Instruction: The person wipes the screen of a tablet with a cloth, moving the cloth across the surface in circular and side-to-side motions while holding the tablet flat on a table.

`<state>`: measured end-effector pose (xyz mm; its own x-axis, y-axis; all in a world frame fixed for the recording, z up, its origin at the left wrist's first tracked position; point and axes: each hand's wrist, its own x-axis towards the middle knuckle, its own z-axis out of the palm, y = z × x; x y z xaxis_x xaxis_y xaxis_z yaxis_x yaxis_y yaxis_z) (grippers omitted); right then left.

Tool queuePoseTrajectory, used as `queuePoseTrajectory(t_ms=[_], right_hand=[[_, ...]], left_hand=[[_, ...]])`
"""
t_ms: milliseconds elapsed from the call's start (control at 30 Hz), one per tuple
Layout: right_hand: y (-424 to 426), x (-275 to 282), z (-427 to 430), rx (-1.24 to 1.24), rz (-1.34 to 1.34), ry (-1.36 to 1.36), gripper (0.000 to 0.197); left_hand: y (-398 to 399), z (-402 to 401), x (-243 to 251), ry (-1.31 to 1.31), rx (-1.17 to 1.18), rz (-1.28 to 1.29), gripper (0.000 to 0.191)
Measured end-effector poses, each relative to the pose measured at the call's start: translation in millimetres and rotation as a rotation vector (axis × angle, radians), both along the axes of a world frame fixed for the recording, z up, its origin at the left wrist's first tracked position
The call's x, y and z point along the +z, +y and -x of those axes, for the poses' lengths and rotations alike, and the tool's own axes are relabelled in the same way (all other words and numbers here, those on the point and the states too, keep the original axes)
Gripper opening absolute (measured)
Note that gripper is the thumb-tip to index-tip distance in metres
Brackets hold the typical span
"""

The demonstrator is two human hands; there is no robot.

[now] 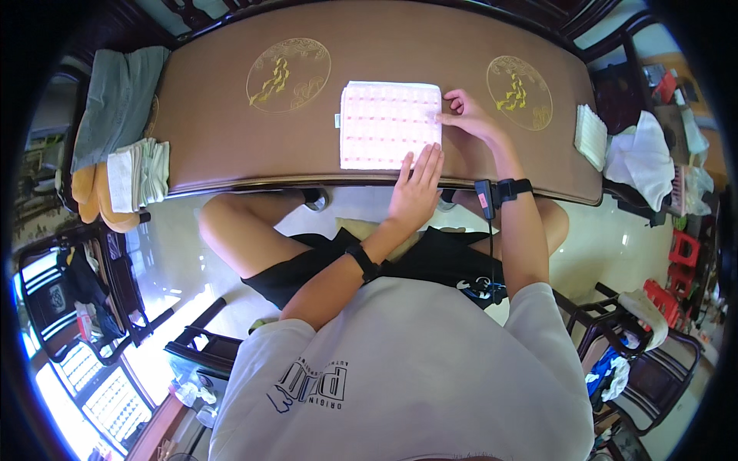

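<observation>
A folded pink-and-white checked towel [386, 129] lies near the front edge of the brown padded cover [230, 138] of a bench. It forms a rough square, with a small tag sticking out on its left side. My left hand [418, 187] rests flat over the towel's near right corner, fingers stretched out. Beside the right edge is my right hand [470, 115], its thumb touching the cloth and its other fingers curled off the towel. I see a gap between that thumb and the fingers.
Folded white cloths [138, 176] and a grey cloth [121, 104] lie at the left end. On the right are a folded white towel [590, 137] and a crumpled white cloth [643, 158]. A dark wooden chair [657, 380] stands at lower right. Red plastic stools [683, 248] are beyond.
</observation>
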<state>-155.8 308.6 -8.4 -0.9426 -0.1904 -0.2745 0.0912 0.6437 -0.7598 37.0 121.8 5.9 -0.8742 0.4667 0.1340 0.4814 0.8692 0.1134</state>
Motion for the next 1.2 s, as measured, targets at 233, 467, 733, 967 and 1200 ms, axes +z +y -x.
queuePoseTrajectory(t_ms=[233,467,733,967,1200], right_hand=[[-20,18,-20,0.139,-0.353,0.179,0.094],[-1,-5,27,0.197,-0.059,0.004,0.076],[-8,2,48,0.207,-0.237,-0.05,0.054],[-14,-8,25,-0.136,-0.397,0.198,0.048],[7,-14,-4,-0.216,0.22,0.195,0.03]], left_hand=[[-1,-1,-1,-0.015,0.0,0.03,0.087],[4,-1,2,-0.027,-0.012,0.011,0.086],[0,-1,4,-0.003,-0.014,0.022,0.086],[-3,4,7,0.032,-0.019,-0.03,0.085],[-67,2,39,-0.033,0.128,-0.624,0.033]])
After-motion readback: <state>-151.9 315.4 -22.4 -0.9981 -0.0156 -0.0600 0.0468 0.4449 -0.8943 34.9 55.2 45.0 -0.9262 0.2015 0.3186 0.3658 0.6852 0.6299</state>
